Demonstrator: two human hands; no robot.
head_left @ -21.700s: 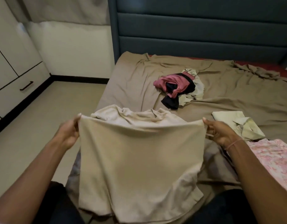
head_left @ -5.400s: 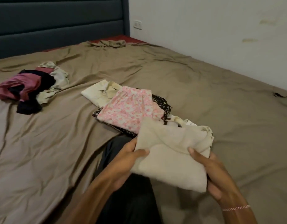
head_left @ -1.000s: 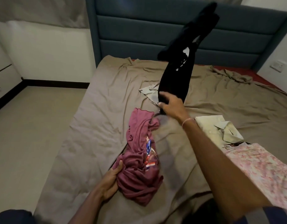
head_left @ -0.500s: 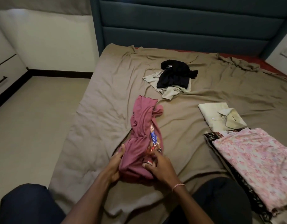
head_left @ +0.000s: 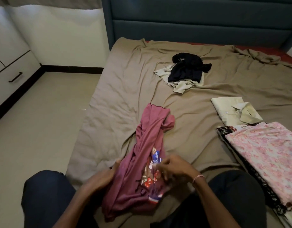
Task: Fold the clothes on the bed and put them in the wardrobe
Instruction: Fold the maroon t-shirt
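Observation:
A crumpled maroon T-shirt (head_left: 146, 140) with a coloured print lies lengthwise on the brown bed sheet (head_left: 122, 99), its near end between my knees. My left hand (head_left: 107, 176) grips its left side. My right hand (head_left: 176, 168) pinches the fabric at the print. Farther up the bed a black garment (head_left: 188, 68) lies bunched on a pale beige one (head_left: 179, 85). At the right sit folded clothes: a cream collared shirt (head_left: 232, 111), a pink floral piece (head_left: 267, 153) and a dark patterned piece (head_left: 224, 130) under it.
A teal padded headboard (head_left: 199, 22) closes the far end of the bed. A white wardrobe with a drawer handle (head_left: 15, 77) stands at the left across a beige floor (head_left: 35, 129). My dark trouser knees (head_left: 46, 196) frame the bed's near edge.
The black garment, flung up a second ago, has landed on the beige one. The maroon T-shirt has been drawn closer to me, and both hands have shifted their hold on it.

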